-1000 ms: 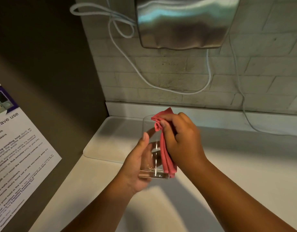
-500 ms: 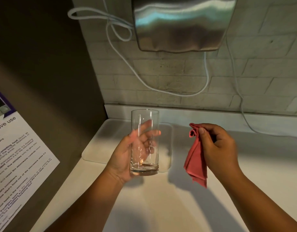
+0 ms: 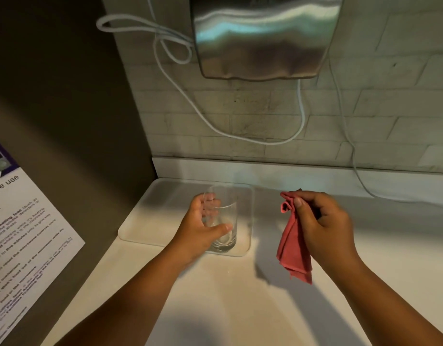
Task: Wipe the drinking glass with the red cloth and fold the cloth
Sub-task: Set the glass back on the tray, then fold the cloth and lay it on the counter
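left hand (image 3: 199, 229) fingers grip glass (image 3: 221, 218) at mat (image 3: 150, 221) edge | right hand (image 3: 324, 226) fingers pinch cloth (image 3: 294, 253)

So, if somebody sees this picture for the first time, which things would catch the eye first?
Probably the red cloth, hanging bunched from the right hand above the pale counter; it is the only strong colour. Next, the clear drinking glass, upright in the left hand at the near right corner of a translucent mat. Above, a shiny steel dispenser hangs on the brick wall.
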Action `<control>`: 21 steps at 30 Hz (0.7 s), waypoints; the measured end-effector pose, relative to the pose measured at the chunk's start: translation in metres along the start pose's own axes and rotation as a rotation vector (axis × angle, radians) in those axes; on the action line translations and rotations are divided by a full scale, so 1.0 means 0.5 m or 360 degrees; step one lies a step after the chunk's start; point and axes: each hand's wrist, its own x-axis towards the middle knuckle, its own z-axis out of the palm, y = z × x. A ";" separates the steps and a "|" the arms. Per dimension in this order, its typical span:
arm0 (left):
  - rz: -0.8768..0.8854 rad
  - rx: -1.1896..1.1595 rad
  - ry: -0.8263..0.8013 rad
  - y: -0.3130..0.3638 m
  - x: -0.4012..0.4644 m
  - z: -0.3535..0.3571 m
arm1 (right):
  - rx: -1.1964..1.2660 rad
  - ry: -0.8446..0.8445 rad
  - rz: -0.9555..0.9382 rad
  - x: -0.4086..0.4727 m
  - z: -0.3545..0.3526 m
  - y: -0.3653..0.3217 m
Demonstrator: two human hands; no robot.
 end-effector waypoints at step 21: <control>-0.0595 -0.0265 -0.0286 0.205 -0.048 0.165 | -0.0133 -0.0275 -0.0426 -0.010 -0.045 -0.023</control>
